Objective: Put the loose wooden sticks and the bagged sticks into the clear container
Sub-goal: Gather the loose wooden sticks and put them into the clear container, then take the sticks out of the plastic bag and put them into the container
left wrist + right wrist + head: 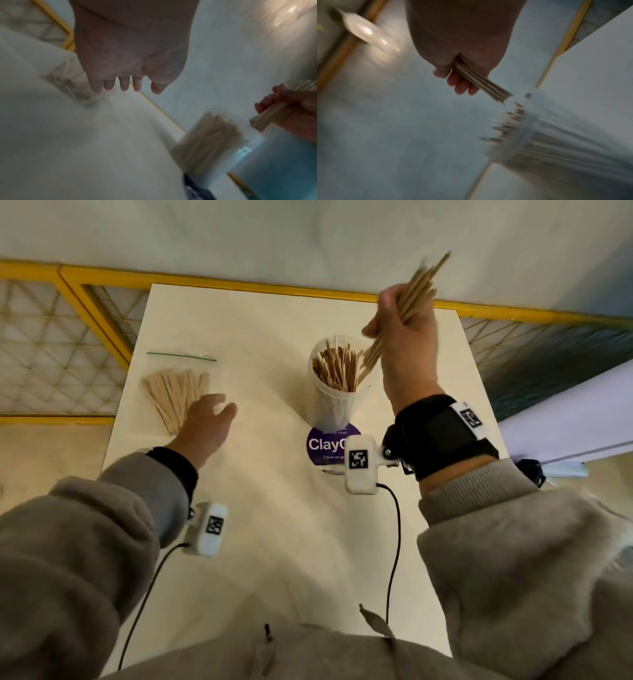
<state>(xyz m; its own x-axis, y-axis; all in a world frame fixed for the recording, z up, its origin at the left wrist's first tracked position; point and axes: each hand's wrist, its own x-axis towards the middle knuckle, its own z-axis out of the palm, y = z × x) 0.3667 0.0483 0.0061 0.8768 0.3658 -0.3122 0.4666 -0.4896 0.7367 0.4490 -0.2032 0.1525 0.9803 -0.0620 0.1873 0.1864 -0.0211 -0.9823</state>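
A clear zip bag of pale wooden sticks [174, 395] lies flat at the table's left. My left hand [214, 409] hovers at its near right corner, fingers relaxed and holding nothing; the left wrist view shows the fingers [123, 83] spread just above the blurred bag [68, 86]. The tall clear container [334, 392] with a purple label stands mid-table, full of upright sticks. My right hand [394, 316] grips a bundle of loose sticks [421, 289] tilted above the container's right rim, lower ends near the opening. The right wrist view shows that bundle [488, 86] over the blurred container [539, 142].
The white table [274, 525] is small, with its far edge just behind the container. A yellow-framed mesh railing [85, 302] runs behind and to the left. Wrist camera cables [394, 542] trail over the near part of the table.
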